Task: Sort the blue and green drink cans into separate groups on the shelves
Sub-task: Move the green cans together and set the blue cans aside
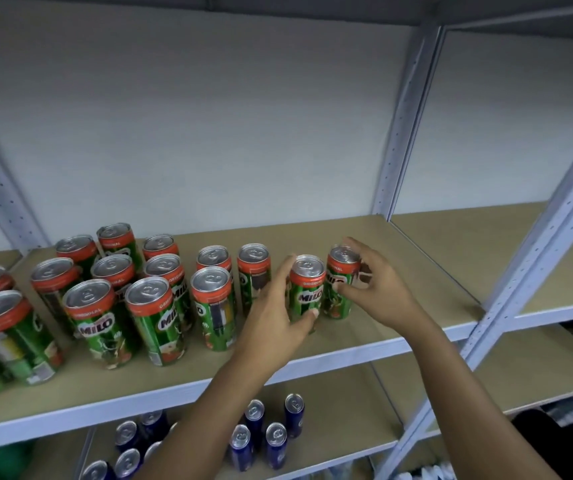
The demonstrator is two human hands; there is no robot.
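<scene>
Left hand (pixel 274 320) and right hand (pixel 375 289) grip upright green cans (pixel 307 289), lids up.

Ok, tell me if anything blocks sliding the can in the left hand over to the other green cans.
Nothing visible does. The left hand holds a green can; the shelf board between it and the nearest green cans is bare.

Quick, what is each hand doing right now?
Left hand: closed around a green can.
Right hand: fingers wrapped round the neighbouring green can.
</scene>
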